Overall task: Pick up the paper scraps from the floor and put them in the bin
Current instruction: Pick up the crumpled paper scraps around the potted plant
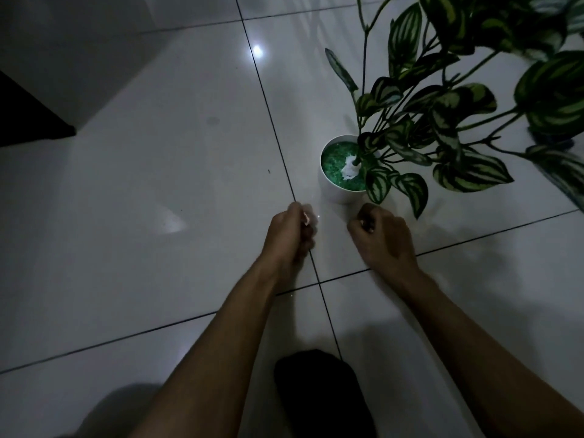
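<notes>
My left hand [289,233] is low over the white tiled floor, fingers curled around small pale paper scraps [308,218] that stick out of its grip. My right hand [380,237] hovers a hand's width to the right, fingers curled inward near the floor; the dim light hides whether anything is between its fingertips. No bin is in view. No loose scraps are visible on the floor around the hands.
A white pot [339,191] with green filler and a striped-leaf plant [448,121] stands just beyond my hands, leaves spreading to the right. A dark furniture edge [28,118] sits at the left. My dark-clothed knee or foot [319,393] is at the bottom.
</notes>
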Demonstrator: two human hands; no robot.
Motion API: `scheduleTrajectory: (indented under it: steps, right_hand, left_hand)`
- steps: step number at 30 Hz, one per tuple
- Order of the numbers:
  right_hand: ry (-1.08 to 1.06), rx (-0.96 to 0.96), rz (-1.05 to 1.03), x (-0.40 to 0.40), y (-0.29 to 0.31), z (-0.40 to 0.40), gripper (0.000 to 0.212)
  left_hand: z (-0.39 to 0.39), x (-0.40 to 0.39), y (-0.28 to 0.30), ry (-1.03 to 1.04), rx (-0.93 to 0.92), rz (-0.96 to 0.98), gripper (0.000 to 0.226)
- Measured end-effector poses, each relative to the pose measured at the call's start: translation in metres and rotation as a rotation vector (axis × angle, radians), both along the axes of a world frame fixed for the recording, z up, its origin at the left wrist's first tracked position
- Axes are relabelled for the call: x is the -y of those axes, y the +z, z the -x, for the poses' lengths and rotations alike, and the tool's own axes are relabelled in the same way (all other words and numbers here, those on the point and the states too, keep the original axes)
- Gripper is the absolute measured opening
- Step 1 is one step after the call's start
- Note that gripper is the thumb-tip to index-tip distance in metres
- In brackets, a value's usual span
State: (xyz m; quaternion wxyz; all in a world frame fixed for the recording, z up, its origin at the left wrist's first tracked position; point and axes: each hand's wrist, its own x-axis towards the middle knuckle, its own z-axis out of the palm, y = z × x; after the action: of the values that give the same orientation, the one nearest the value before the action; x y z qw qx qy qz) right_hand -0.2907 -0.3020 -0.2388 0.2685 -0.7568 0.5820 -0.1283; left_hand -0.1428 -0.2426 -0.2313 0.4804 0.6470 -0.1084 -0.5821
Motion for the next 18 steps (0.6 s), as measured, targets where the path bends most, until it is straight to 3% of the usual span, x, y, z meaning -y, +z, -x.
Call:
scheduleTrajectory:
  steps: [2,4,7,10,14,18]
  right_hand:
    - [0.032,0.098,-0.005,-0.004,0.003,0.001,0.028]
    - [0.051,0.175,-0.034,-0.009,0.004,0.0,0.03]
    - [0.024,0.259,-0.119,-0.016,0.002,-0.004,0.024]
    - [-0.003,0.365,-0.252,-0.022,0.002,-0.01,0.011]
    - [-0.004,0.49,-0.367,-0.027,0.004,-0.021,0.023]
    - [-0.017,0.621,-0.475,-0.033,0.009,-0.038,0.034]
  left_hand:
    - [-0.006,-0.003,0.005,0.124,-0.444,0.05,0.008]
    - [-0.011,-0.008,0.005,0.215,-0.618,0.097,0.01]
    - [-0.015,-0.015,-0.002,0.294,-0.717,0.12,0.031]
    - [-0.016,-0.021,-0.003,0.382,-0.846,0.179,0.027]
    - [-0.02,-0.03,0.002,0.519,-0.927,0.269,0.007]
    - [-0.03,-0.038,0.004,0.609,-0.942,0.262,0.015]
